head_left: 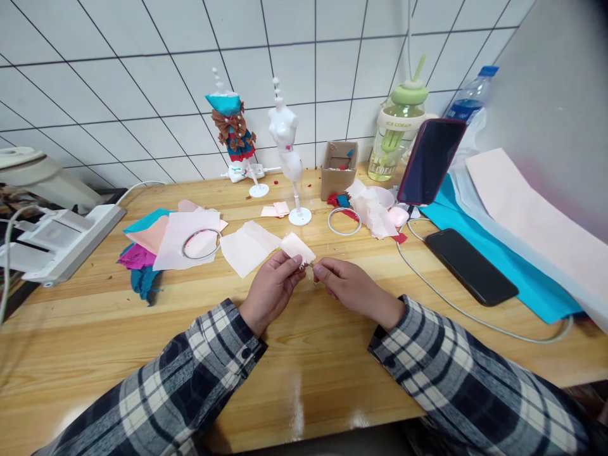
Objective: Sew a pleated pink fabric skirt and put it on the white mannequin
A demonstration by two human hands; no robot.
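Note:
My left hand [274, 286] pinches a small pale pink piece of paper [297, 246] between thumb and fingers, just above the table. A jagged edge runs along the paper's lower side. Close by on the right, my right hand [349, 285] is closed, with a small thin thing at its fingertips near that edge; I cannot make out its kind. Left of the paper lies a larger pale sheet [247, 247]. Behind it stand a bare white mini mannequin [286, 136] and another mannequin in a blue, brown and red paper outfit [234, 130].
Metal rings [344, 221] lie among paper scraps, with coloured sheets [147, 234] at left. Behind are a small cardboard box [338, 171], a green-lidded cup [398, 133] and a propped phone [432, 161]. A black phone [470, 266], cable and a power strip [76, 244] flank the table.

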